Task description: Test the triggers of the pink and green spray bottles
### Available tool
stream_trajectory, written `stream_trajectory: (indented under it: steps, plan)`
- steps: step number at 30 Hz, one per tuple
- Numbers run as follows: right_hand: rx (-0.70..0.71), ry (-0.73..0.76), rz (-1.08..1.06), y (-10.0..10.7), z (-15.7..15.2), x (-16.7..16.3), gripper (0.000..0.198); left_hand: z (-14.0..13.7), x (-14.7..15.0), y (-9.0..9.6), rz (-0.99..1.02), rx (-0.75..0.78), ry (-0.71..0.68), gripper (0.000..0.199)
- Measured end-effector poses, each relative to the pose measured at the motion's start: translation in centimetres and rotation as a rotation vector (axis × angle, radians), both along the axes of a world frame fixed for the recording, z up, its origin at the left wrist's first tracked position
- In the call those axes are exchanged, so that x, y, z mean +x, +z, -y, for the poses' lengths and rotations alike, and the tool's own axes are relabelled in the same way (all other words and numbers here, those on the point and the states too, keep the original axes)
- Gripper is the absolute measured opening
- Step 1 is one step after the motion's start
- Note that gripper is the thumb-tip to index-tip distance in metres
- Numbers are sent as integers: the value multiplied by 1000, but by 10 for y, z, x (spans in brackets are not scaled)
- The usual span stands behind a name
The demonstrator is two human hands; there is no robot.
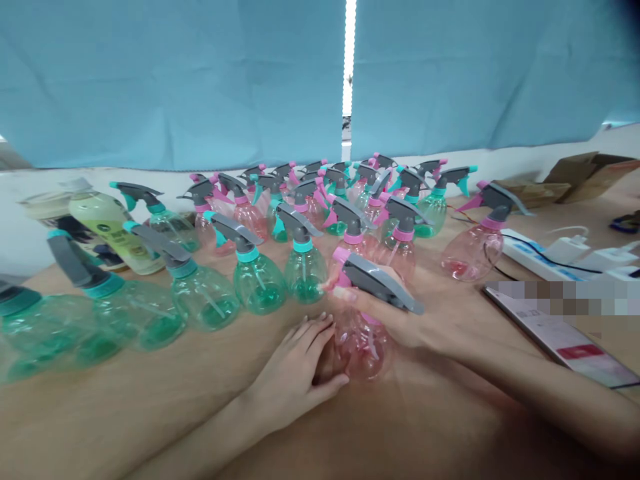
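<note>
A clear pink spray bottle [367, 353] with a grey and pink trigger head stands on the table in front of me. My right hand [400, 320] is wrapped round its neck just under the head, thumb and fingers pointing left. Against the left side of the bottle's body rests my left hand [295, 363], its fingers curved and its thumb at the lower front. Just behind the hands is a green spray bottle [306, 270] with a little green at its base. Other pink spray bottles [397, 250] stand behind my right hand, partly hidden by it.
Several green spray bottles [205, 297] line the left side, with many more pink and green ones behind. A yellow-green bottle [120, 230] leans at far left. On the right are a phone [545, 327], a white power strip [540, 257], a lone pink spray bottle [475, 250] and cardboard [585, 177].
</note>
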State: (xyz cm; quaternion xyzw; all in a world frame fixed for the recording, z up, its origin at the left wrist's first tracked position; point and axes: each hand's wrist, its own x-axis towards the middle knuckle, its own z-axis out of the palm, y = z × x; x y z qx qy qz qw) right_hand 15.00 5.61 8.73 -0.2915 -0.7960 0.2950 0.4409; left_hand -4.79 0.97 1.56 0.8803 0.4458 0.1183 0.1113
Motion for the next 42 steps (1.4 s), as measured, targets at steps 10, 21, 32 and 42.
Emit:
stream_trajectory:
  steps: [10,21,32,42]
  plan:
    - [-143,109,-105,21,6,-4,20,-1,1,1,13,-7,-8,55]
    - [-205,107,-80,23,8,-1,12,-1,0,-1,18,-2,-12,58]
    - [-204,113,-118,1,1,-2,18,-1,0,-3,21,4,-8,59]
    - [-77,4,13,7,4,3,21,-1,1,0,12,10,-15,56]
